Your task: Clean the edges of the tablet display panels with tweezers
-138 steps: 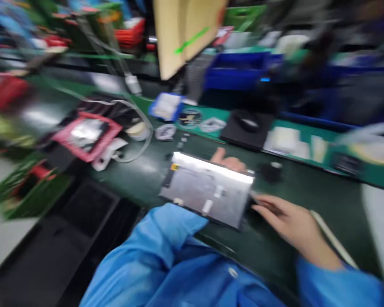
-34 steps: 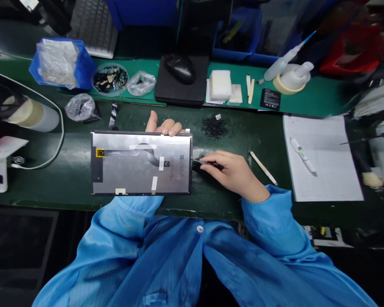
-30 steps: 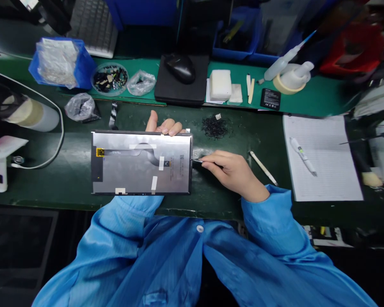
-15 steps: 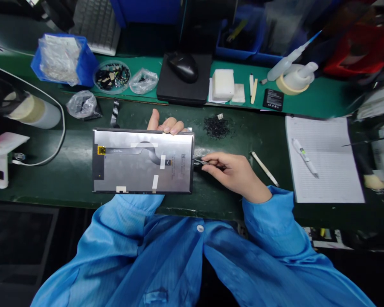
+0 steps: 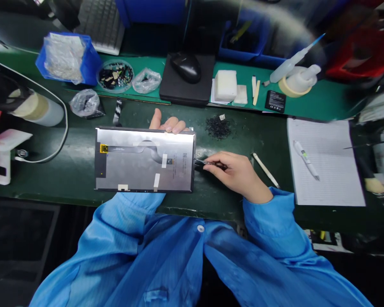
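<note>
My left hand [image 5: 171,124] supports a tablet display panel [image 5: 132,168] from beneath, fingers curled over its far edge; the palm is hidden under it. The panel lies back side up, with a flex cable, a yellow patch at its left and several pale tape strips. In my right hand [image 5: 232,172], tweezers [image 5: 206,162] are pinched between thumb and fingers. Their tips reach the panel's right edge; whether they grip anything there is too small to tell. Just beyond my right hand lies a heap of black scraps [image 5: 218,127].
A white stick [image 5: 265,170] lies right of my right hand, then a paper pad [image 5: 326,187] with a pen [image 5: 306,160]. Along the green shelf stand a mouse [image 5: 186,68], a white block [image 5: 225,85], a dish of small parts [image 5: 115,76] and a blue bin [image 5: 91,64].
The whole view has shifted slightly. My left hand keeps hold of the display panel, and the tweezers in my right hand stay at its right edge, with barely any movement.
</note>
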{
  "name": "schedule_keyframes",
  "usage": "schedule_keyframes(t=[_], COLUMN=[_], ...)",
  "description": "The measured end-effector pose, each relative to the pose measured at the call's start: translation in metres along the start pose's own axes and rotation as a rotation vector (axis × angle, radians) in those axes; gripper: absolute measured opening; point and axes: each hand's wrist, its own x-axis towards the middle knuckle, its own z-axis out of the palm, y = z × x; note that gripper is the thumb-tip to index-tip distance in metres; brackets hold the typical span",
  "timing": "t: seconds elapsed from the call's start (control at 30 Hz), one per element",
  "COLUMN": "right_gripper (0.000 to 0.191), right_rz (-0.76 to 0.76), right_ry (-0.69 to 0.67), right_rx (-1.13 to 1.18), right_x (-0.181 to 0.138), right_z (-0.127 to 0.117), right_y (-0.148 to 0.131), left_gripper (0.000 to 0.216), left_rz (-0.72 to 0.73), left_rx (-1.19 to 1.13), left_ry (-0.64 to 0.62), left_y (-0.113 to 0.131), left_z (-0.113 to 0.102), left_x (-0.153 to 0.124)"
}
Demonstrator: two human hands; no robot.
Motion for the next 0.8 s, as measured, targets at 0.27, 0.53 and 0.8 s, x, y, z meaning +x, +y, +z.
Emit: schedule_keyframes(t=[0.27, 0.53, 0.8], right_gripper=[0.013, 0.017, 0.015], right_rz=[0.032, -0.006, -0.023], right_ry=[-0.007, -0.029, -0.020], right_rx=[0.045, -0.003, -0.030], right_x=[0.000, 0.000, 0.000], right_z=[0.000, 0.000, -0.001], right_y=[0.000, 0.000, -0.001], left_gripper=[0.058, 0.060, 0.059], left_rz=[-0.052, -0.118, -0.014], left_rx=[-0.053, -0.173, 0.009], left_ry=[-0.068, -0.186, -0.001], left_y=[0.001, 0.004, 0.002], left_z=[-0.008, -0.014, -0.005], left_x=[0.006, 0.009, 0.003])
